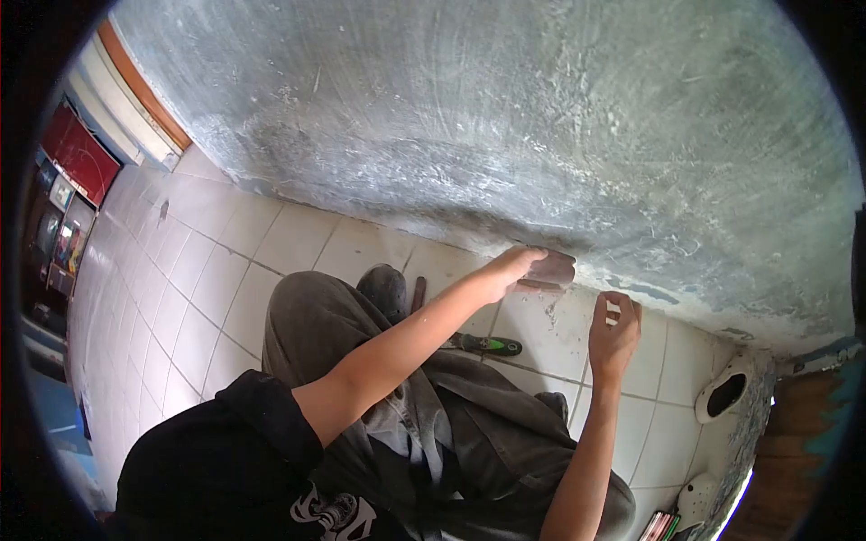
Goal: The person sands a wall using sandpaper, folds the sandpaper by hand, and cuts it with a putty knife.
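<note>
My left hand is closed on a flat brown sanding piece, whose far edge lies against the foot of the grey wall. My right hand is raised over the floor tiles near the wall, to the right of the sanding piece. Its fingers are loosely curled with gaps between them, and nothing shows in them. A scraper with a green and black handle lies on the floor below my left hand, its other end hidden by my leg.
My crossed legs rest on the white tiled floor. A dark handle lies by my foot. White clogs stand at the right by a rough ledge. An orange door frame and shelves are at the left.
</note>
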A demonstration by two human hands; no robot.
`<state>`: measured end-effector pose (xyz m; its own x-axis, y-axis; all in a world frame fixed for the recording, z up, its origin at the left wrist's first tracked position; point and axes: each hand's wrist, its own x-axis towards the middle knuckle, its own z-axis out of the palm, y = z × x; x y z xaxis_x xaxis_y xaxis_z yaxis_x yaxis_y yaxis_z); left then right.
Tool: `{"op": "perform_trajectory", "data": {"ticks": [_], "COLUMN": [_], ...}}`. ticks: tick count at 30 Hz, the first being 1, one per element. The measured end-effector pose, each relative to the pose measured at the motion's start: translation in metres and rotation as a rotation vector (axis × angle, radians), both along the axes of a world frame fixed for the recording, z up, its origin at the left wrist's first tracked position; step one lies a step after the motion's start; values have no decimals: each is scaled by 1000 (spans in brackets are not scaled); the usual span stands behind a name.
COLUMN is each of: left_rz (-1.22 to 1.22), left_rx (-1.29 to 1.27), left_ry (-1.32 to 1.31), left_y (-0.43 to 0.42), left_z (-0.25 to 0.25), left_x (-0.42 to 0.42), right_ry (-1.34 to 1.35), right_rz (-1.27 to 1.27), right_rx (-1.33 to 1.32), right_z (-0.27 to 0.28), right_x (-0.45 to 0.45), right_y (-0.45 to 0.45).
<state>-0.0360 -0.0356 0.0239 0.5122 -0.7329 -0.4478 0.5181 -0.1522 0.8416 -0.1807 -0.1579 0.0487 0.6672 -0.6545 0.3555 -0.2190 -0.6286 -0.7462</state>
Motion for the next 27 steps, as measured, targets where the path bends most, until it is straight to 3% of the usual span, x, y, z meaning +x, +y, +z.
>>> {"op": "perform_trajectory", "data": {"ticks": [2, 11, 20, 22, 23, 25, 27], "left_rz": [151, 217, 194, 198, 203, 184, 163], "left_rx": [41, -301, -325, -324, -329, -349, -378], "left_ry": [-8, 268, 114, 110, 108, 121, 134], "left_y": [-3, 3, 6, 2, 1, 7, 11], "left_z": [0, 17, 14, 17, 18, 20, 24], "left_x": [-3, 20, 23, 20, 19, 21, 23], "right_ry": [42, 68, 84, 338, 338, 693, 788], "right_rz": [13, 145, 236, 310, 309, 489, 544], "right_rx": [-21, -26, -46, 41, 42, -93, 4], "right_z": [-1, -3, -13, -21, -27, -42, -55], "right_x": [0, -1, -3, -10, -14, -23, -24], "right_y": [0, 3, 3, 2, 0, -4, -11]}}
